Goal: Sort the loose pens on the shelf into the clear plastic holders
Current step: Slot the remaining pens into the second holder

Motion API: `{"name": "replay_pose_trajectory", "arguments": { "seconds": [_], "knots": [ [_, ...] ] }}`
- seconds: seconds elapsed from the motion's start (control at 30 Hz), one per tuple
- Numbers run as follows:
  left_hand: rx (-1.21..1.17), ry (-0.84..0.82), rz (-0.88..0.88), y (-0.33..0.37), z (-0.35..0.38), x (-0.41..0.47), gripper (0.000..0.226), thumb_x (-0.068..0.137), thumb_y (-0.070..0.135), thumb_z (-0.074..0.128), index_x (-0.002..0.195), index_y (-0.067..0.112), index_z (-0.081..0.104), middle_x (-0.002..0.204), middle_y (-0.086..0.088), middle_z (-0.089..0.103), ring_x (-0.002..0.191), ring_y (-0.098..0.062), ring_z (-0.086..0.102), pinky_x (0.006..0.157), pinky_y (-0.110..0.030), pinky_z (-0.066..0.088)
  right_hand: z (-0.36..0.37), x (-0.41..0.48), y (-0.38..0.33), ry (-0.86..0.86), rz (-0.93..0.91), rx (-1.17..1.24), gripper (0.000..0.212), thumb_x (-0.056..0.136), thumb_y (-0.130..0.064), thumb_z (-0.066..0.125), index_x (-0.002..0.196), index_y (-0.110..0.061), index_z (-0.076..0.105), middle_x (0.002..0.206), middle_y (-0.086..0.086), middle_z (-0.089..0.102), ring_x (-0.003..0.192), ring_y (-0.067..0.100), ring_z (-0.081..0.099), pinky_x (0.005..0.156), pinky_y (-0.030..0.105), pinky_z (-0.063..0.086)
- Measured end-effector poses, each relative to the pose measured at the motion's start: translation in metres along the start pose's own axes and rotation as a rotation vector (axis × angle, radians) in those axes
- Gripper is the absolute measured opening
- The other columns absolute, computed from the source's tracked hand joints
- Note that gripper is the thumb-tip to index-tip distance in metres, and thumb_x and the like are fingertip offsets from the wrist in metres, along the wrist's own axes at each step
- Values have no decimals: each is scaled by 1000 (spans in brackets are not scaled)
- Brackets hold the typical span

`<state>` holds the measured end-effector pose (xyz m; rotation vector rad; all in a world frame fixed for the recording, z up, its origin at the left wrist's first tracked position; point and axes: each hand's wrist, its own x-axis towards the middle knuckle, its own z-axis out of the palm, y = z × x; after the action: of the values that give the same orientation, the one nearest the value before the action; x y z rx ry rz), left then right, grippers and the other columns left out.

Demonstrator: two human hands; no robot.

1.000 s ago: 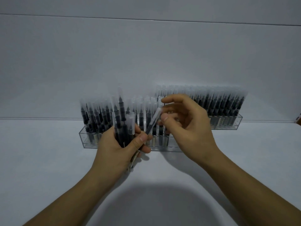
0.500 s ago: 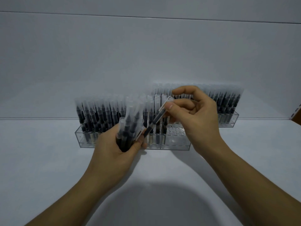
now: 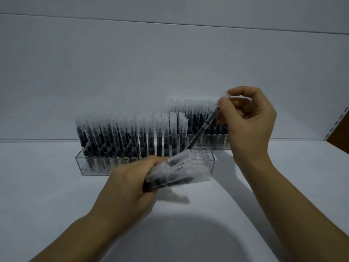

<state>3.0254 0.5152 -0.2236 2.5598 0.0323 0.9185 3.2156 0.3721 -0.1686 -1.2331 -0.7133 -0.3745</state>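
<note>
My right hand [image 3: 251,120] is raised, fingers [image 3: 223,102] pinching one slanted pen [image 3: 204,127]; my left hand [image 3: 130,184] fists a bundle of pens [image 3: 175,173] sideways.

One view only, head-worn, wide-angle. Looks forward and slightly down from above the near edge of the white shelf [image 3: 56,195], facing the back wall [image 3: 170,72] square on. Close in: left hand [image 3: 128,186] and right hand [image 3: 251,121] fill the middle, forearms running off the bottom edge. Near clear holder [image 3: 81,165] centred, far holder [image 3: 217,146] against the shelf's rear edge. Shelf upright [image 3: 338,125] at the right edge.
</note>
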Motion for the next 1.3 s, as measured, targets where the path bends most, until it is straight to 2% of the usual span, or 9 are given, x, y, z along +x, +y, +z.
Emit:
{"name": "replay_pose_trajectory", "arguments": {
  "seconds": [0.1, 0.17, 0.27, 0.43, 0.77, 1.07, 1.17, 1.23, 1.3],
  "knots": [
    [79, -82, 24, -3, 3, 0, 58, 69, -10, 74, 122, 13, 69, 110, 24, 59, 101, 14, 52, 87, 10, 29, -2, 1, 5, -4, -105, -124, 13, 93, -7, 73, 103, -10, 65, 86, 13, 69, 74, 28, 66, 66, 41, 59],
    [121, -106, 44, -4, 4, 0, 60, 66, -8, 66, 122, 12, 68, 122, 14, 63, 116, -1, 54, 102, 4, 27, -1, 0, 7, -14, -140, -156, 15, 94, -10, 74, 105, -13, 65, 88, 5, 70, 78, 21, 68, 70, 35, 59],
    [170, -139, 65, -6, 6, 0, 57, 64, -2, 65, 119, 12, 67, 130, 5, 65, 121, -7, 55, 111, -11, 32, 1, -2, 10, -32, -169, -179, 16, 94, -12, 74, 106, -16, 65, 90, -4, 68, 82, 16, 69, 74, 34, 60],
    [211, -202, 24, -7, 8, 1, 66, 56, -9, 77, 118, 13, 68, 132, -2, 66, 118, -16, 65, 106, -32, 43, 5, -3, 15, -77, -163, -167, 17, 94, -13, 75, 106, -20, 64, 91, -2, 68, 78, 21, 71, 72, 40, 62],
    [274, -236, -11, -3, 9, 5, 58, 66, 6, 70, 123, 11, 65, 127, -6, 70, 103, -24, 73, 83, -41, 62, 15, -11, 36, -266, -171, -320, 16, 93, -16, 76, 108, -18, 69, 90, -6, 69, 81, 13, 69, 74, 32, 61],
    [273, -120, -45, -5, 9, 3, 66, 62, -3, 83, 124, 10, 67, 127, -7, 70, 109, -24, 71, 90, -39, 57, 18, -14, 41, -361, -145, -368, 19, 93, -15, 76, 110, -18, 69, 90, -12, 68, 83, 10, 68, 77, 31, 60],
    [181, -42, 7, -5, 6, 1, 49, 68, -5, 71, 114, 11, 68, 130, -2, 63, 111, -17, 63, 94, -21, 52, 17, -15, 39, -354, -166, -364, 21, 95, -16, 74, 116, -19, 71, 95, -10, 70, 87, 10, 69, 78, 31, 60],
    [92, 43, -7, -3, 4, 0, 26, 72, -2, 63, 95, 9, 66, 110, -1, 55, 93, -11, 55, 80, -11, 44, 16, -18, 35, -323, -173, -344, 22, 97, -16, 72, 119, -17, 71, 99, -8, 71, 90, 10, 69, 77, 27, 59],
    [-28, 134, -120, -3, 3, 1, 6, 80, 10, 63, 85, 7, 62, 92, 2, 50, 79, -9, 51, 65, -15, 42, 15, -21, 28, -272, -196, -313, 19, 98, -16, 70, 117, -15, 71, 100, -5, 70, 91, 9, 68, 73, 20, 55]
  ]
}}
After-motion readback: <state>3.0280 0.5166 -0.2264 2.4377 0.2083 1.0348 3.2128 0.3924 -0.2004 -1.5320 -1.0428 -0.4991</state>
